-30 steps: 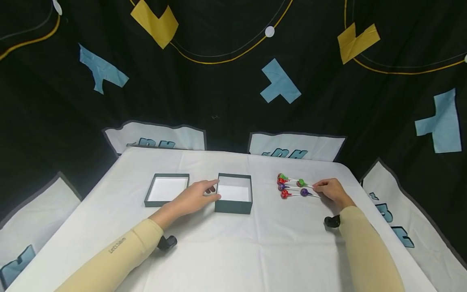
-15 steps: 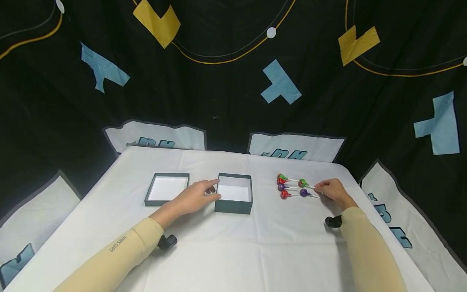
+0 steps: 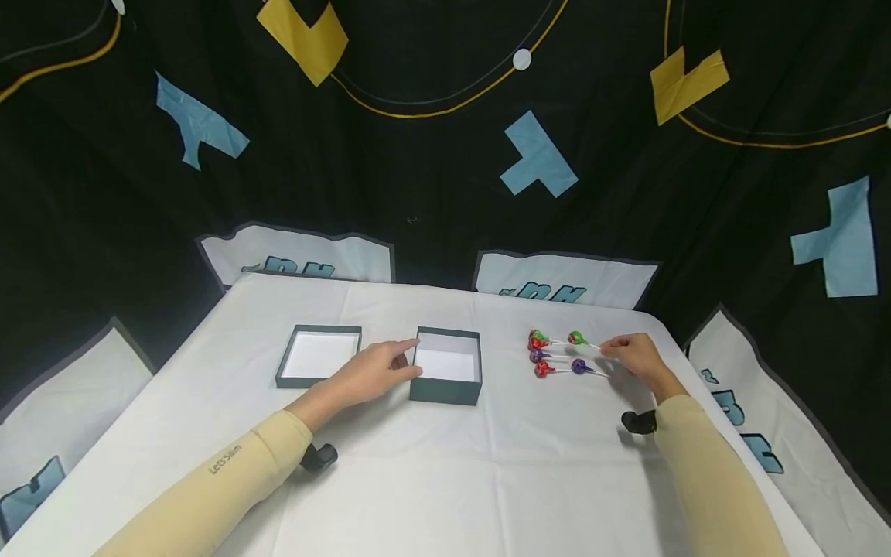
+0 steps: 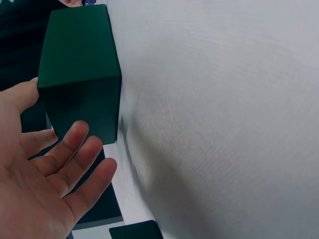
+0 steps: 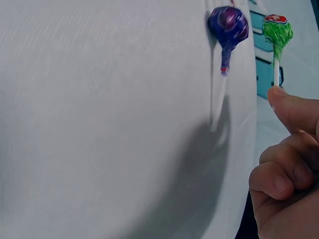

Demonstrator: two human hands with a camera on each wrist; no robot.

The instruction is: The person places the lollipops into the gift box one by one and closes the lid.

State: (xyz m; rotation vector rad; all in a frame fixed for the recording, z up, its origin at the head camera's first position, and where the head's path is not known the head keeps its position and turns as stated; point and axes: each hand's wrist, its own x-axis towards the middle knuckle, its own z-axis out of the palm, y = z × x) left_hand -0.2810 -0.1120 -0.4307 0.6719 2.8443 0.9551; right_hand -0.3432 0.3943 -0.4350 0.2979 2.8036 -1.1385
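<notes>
While our left hand [image 3: 370, 373], fingers spread, touches the left side of the dark green, white-lined box [image 3: 444, 392], to its right we hold a shiny, red-topped green lollipop [image 5: 277, 34], beyond a purple lollipop [image 5: 228, 27], its white stick pinched in our right hand [image 3: 636, 357].

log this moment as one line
left hand: touches open box | right hand: pinches green lollipop by stick | other lollipops: on table
</notes>
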